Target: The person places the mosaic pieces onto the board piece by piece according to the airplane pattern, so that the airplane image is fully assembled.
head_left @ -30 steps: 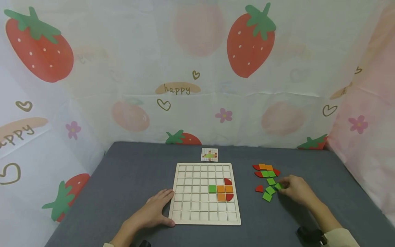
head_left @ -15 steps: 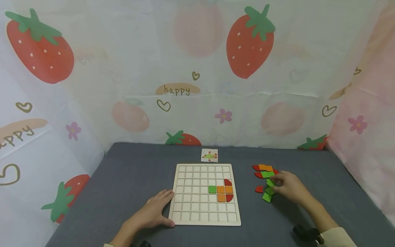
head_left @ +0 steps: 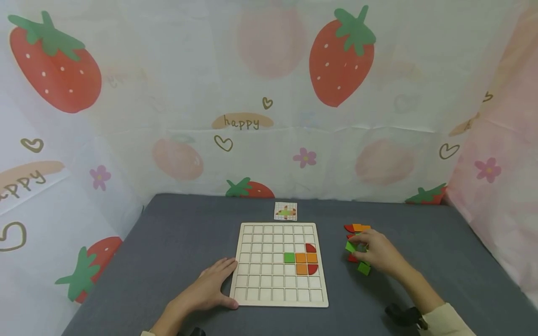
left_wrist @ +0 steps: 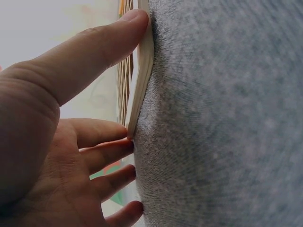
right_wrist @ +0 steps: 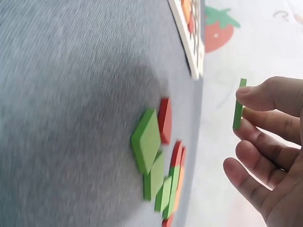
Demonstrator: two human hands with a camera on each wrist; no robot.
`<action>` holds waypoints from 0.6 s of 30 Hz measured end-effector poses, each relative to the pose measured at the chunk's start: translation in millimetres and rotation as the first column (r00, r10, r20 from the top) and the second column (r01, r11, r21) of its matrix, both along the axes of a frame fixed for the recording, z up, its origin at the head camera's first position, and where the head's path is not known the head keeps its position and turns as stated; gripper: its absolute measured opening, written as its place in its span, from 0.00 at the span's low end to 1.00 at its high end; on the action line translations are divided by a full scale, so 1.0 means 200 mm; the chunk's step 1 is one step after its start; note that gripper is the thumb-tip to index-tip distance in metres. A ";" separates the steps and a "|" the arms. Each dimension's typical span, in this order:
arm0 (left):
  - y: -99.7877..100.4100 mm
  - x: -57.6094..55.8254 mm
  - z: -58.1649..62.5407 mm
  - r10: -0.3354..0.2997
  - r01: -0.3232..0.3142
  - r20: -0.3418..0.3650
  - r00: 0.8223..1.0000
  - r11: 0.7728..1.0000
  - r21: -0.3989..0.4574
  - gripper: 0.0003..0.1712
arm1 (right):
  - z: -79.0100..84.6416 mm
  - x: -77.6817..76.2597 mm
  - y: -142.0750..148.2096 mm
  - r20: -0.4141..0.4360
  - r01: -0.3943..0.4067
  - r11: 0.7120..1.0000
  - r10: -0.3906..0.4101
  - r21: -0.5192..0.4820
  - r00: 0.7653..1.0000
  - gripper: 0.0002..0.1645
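I have the right hand [head_left: 380,253] pinching a green square [head_left: 350,247] — raised near the loose pieces [head_left: 364,268] on the gray surface [head_left: 189,228] — right of the grid board [head_left: 266,281]. My left hand [head_left: 211,283] (fingers extended) touches the board's left edge, thumb near the corner.

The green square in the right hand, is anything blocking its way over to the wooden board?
Nothing visible is in the way: between the green square, pinched in the right hand, and the wooden board, only gray tabletop shows. The left hand touches the board's opposite edge, so it isn't between them.
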State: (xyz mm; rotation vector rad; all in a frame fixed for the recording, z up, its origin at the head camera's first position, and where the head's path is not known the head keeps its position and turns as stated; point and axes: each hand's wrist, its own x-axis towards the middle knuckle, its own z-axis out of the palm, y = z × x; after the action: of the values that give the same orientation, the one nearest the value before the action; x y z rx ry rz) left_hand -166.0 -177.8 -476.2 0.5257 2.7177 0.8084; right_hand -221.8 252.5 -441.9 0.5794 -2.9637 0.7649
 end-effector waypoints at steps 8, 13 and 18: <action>0.00 0.00 0.00 -0.005 0.005 -0.012 1.000 1.000 0.000 0.59 | -0.02 -0.01 -0.10 -0.021 -0.078 0.997 0.078 -0.027 0.997 0.16; 0.00 0.00 0.00 -0.002 0.002 -0.004 1.000 1.000 0.002 0.59 | -0.02 -0.01 -0.18 -0.020 -0.099 0.995 0.099 -0.019 0.995 0.15; 0.00 0.00 0.00 -0.005 0.005 0.005 1.000 1.000 0.006 0.59 | -0.02 -0.01 -0.25 -0.033 -0.118 0.993 0.118 -0.012 0.992 0.15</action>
State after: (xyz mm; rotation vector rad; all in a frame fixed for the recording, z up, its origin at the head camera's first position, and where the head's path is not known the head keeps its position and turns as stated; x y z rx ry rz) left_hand -166.5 -178.0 -475.9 0.5306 2.7093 0.8155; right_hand -223.7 202.1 -446.6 0.7647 -2.9145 0.7758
